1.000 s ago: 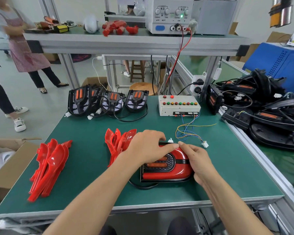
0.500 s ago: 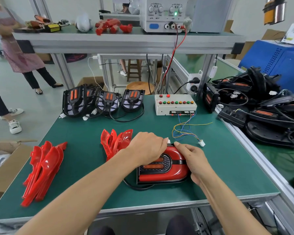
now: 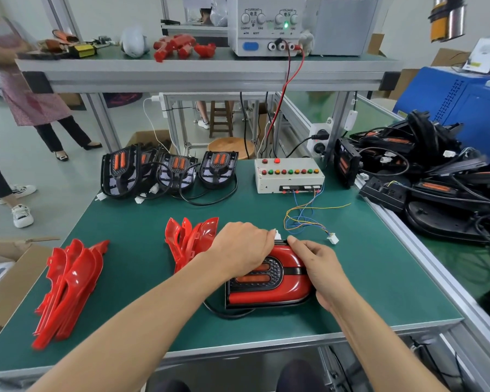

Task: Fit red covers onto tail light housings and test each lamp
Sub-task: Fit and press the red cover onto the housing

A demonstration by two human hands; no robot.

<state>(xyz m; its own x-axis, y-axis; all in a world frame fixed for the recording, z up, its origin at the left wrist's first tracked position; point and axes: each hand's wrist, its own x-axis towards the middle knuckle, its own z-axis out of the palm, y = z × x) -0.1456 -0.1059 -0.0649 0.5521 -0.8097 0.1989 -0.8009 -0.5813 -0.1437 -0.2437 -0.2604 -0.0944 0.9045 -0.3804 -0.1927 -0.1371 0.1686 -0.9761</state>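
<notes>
Two hands on one tail light (image 3: 269,281), lying flat near the front edge of the green table (image 3: 379,292). Left hand (image 3: 242,250) curls over the lamp's upper left, fingers bent onto the red cover. Right hand (image 3: 318,267) grips the right end, fingertips (image 3: 292,241) on the top edge beside a small white plug (image 3: 277,236). Just left, a small stack of red covers (image 3: 191,240); further left, a bigger stack of covers (image 3: 68,287). Beyond, a loose bundle of wires (image 3: 303,216) leads to the button box (image 3: 289,175), with bare black housings (image 3: 167,172) lined up to its left. Up on the shelf, the power supply (image 3: 266,24) shows a green light.
</notes>
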